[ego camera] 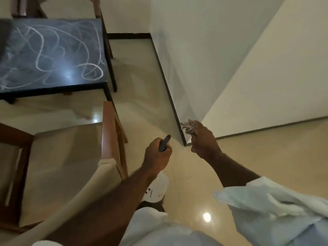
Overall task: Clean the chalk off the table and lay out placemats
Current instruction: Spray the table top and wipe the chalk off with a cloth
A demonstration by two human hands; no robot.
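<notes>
A dark table (53, 55) stands at the upper left, its top covered in looping white chalk scribbles (44, 48). My left hand (156, 157) is low in the middle, fingers curled round a small dark flat object (164, 143) that I cannot identify. My right hand (202, 137) is to its right, gripping a crumpled patterned cloth (189, 126) that sticks out above the fingers. Both hands are well clear of the table, over the floor. No placemats are in view.
A wooden chair with a beige seat (58, 166) stands between me and the table. Another chair (71, 6) sits beyond the table. A white wall corner with a dark skirting (170, 96) juts out right of the table. The glossy tiled floor (195, 192) lies below.
</notes>
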